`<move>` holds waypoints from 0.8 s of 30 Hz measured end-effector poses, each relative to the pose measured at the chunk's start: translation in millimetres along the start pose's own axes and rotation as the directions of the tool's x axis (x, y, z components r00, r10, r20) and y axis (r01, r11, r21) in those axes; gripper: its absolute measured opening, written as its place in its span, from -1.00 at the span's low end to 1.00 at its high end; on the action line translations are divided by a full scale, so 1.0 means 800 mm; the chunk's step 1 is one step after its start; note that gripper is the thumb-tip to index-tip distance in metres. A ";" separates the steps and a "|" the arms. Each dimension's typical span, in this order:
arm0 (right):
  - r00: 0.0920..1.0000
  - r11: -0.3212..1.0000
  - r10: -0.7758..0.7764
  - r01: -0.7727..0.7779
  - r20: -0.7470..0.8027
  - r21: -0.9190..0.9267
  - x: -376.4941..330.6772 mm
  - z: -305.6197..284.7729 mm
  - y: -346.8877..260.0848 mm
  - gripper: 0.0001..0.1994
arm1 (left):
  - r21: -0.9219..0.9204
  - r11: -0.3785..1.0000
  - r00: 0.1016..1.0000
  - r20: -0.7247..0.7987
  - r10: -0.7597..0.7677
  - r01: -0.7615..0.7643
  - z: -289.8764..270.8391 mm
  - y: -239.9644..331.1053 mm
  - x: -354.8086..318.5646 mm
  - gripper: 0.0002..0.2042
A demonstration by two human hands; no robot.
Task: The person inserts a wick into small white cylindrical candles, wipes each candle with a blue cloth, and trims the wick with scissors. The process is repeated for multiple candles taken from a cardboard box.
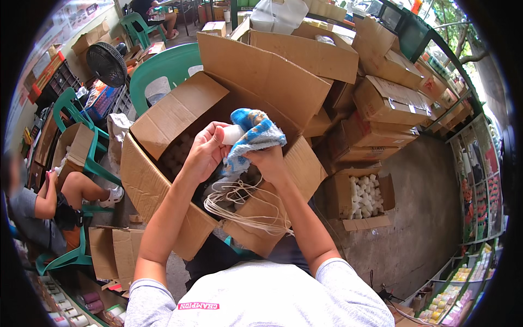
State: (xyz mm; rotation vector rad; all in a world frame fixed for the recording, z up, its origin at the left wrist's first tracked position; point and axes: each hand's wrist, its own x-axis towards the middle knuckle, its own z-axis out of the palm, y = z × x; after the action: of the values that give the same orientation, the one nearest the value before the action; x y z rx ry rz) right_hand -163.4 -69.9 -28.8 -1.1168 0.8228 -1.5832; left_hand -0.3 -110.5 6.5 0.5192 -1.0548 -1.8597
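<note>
Above a large open cardboard box (163,196), my left hand (204,150) is closed on a short white cylinder (233,134), perhaps wax. My right hand (268,162) grips a blue, white and tan patterned cloth (253,131), which is wrapped partly round the cylinder's far end. That end is hidden under the cloth. Below my hands, a loose bundle of thin off-white cord (245,210) drapes over the box's near flap. Many white pieces (175,155) lie in shadow inside the box.
On the floor at right stands a small open box of white pieces (366,196). Stacked cartons (389,103) rise behind it. Green plastic chairs (155,71) and a black fan (106,64) are at left, where a seated person (41,212) handles something white. Shelves (479,174) line the right side.
</note>
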 end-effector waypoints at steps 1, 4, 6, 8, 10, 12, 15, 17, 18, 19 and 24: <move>0.998 0.997 -0.062 0.063 0.025 -0.051 0.002 0.006 -0.006 -0.78 | 0.062 0.998 1.000 -0.003 0.017 -0.017 -0.005 -0.002 0.001 -0.66; 0.978 0.963 -0.198 0.205 0.059 -0.173 0.006 0.016 -0.017 -0.86 | 0.456 0.870 0.978 0.004 0.208 -0.187 -0.010 -0.014 0.002 -0.87; 0.984 0.963 -0.178 0.173 -0.003 -0.207 0.004 0.020 -0.020 -0.87 | 0.611 0.744 0.953 0.063 0.297 -0.272 -0.001 -0.016 -0.001 -0.90; 0.978 0.941 -0.197 0.170 -0.065 -0.293 0.003 0.017 -0.017 -0.86 | 0.629 0.736 0.961 0.074 0.265 -0.251 0.007 -0.018 -0.009 -0.85; 0.965 0.924 -0.235 0.185 -0.117 -0.335 0.003 0.012 -0.007 -0.86 | 0.641 0.722 0.963 0.114 0.246 -0.260 0.017 -0.015 -0.016 -0.83; 0.945 0.952 -0.230 0.170 -0.231 -0.255 0.005 0.017 -0.002 -0.88 | 0.616 0.707 0.933 0.153 0.325 -0.347 0.021 -0.019 -0.015 -0.83; 0.966 0.989 0.058 -0.020 -0.251 0.149 0.011 0.009 0.004 -0.90 | 0.516 0.730 0.884 0.130 0.450 -0.448 0.022 -0.023 -0.009 -0.81; 0.964 0.964 0.183 -0.137 -0.195 0.227 0.010 0.007 -0.008 -0.89 | 0.395 0.801 0.861 -0.046 0.507 -0.450 0.025 -0.010 -0.002 -0.79; 0.956 0.945 0.243 -0.196 -0.162 0.262 0.007 0.007 -0.011 -0.88 | 0.402 0.782 0.787 -0.202 0.583 -0.476 0.025 -0.008 -0.001 -0.78; 0.982 0.949 0.189 -0.176 -0.023 0.263 0.001 0.005 -0.012 -0.80 | 0.422 0.749 0.751 -0.206 0.628 -0.510 0.021 -0.006 0.002 -0.79; 0.981 0.970 0.192 -0.191 0.009 0.152 0.005 0.011 -0.010 -0.66 | 0.763 0.495 0.864 0.162 0.476 -0.416 0.036 -0.030 -0.015 -0.54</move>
State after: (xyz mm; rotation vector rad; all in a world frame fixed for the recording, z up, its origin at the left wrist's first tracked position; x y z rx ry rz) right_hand -158.0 -71.1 -17.7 -0.8967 0.7757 -1.4620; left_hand -26.7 -81.5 1.6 0.7065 -1.7625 -0.8236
